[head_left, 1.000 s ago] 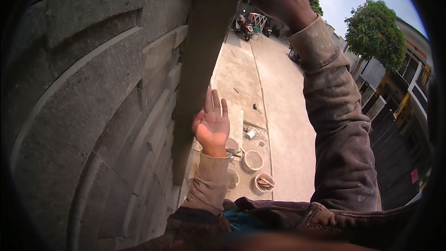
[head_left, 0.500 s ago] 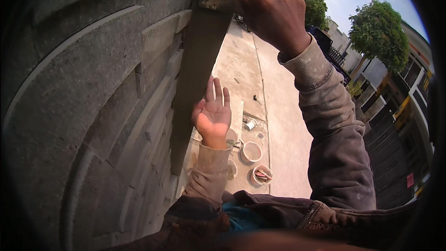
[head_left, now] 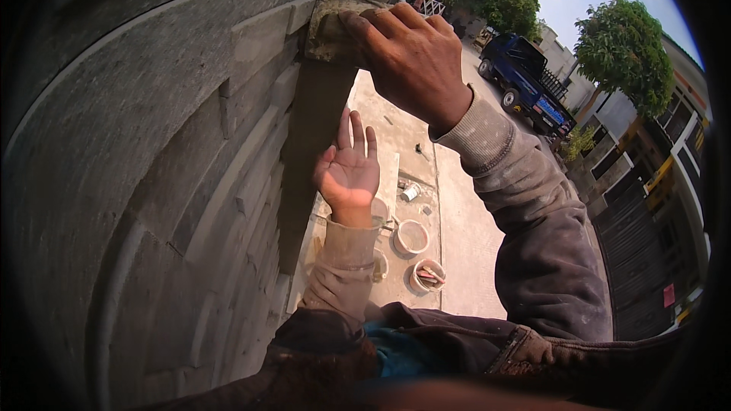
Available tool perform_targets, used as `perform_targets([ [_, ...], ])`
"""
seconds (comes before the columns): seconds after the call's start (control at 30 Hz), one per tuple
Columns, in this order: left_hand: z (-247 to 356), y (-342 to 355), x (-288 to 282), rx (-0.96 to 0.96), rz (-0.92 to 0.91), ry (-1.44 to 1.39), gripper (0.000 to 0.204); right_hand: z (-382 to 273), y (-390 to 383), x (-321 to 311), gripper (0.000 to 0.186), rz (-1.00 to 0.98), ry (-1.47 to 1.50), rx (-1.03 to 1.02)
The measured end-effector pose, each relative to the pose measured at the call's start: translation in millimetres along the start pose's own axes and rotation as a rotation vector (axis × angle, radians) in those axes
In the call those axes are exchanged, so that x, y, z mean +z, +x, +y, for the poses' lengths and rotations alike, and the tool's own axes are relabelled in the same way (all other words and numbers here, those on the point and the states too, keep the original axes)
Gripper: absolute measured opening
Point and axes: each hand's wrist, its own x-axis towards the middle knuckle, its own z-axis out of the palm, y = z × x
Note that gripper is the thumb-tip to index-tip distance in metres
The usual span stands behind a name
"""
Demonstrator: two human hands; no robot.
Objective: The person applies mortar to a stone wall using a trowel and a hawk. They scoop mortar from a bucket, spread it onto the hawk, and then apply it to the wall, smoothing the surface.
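Observation:
A flat, rectangular, mortar-smeared scraper point(head_left: 326, 34) lies against the smooth grey plastered face point(head_left: 320, 99) at the wall's edge. The fingers of my right hand point(head_left: 415, 65) are closed around its right side, so part of the tool is hidden. Lower down, my left hand point(head_left: 350, 171) is raised with its palm showing and its fingers stretched upward. It holds nothing and is close beside the right edge of the plastered face; I cannot tell whether it touches.
The stone-clad wall point(head_left: 175, 114) with stepped, protruding blocks fills the left side. On the pavement below stand a round bucket point(head_left: 399, 248), another bucket point(head_left: 416, 286) with tools inside and a small white can point(head_left: 411, 192). A blue pickup truck point(head_left: 525, 80) is parked farther off.
My right hand and the scraper have moved down and slightly left along the plastered face, uncovering plaster above. The left hand keeps nearly the same place, still spread. More of the truck shows.

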Motion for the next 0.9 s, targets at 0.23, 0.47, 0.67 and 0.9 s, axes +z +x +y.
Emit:
perform_targets([
  [0.23,2,11,-7,-0.043,0.003,-0.079,0.078,-22,-19,-10,0.043,-0.218,0.260,0.001],
  [0.47,-4,2,16,0.031,0.126,0.056,0.072,86,50,-51,0.032,0.279,0.069,0.144],
  [0.67,-1,3,9,-0.007,0.082,0.010,0.069,120,106,-72,0.029,0.279,0.062,0.206],
  [0.9,7,-1,10,0.014,0.072,0.017,0.072,128,129,-55,0.031,0.274,0.074,0.204],
])
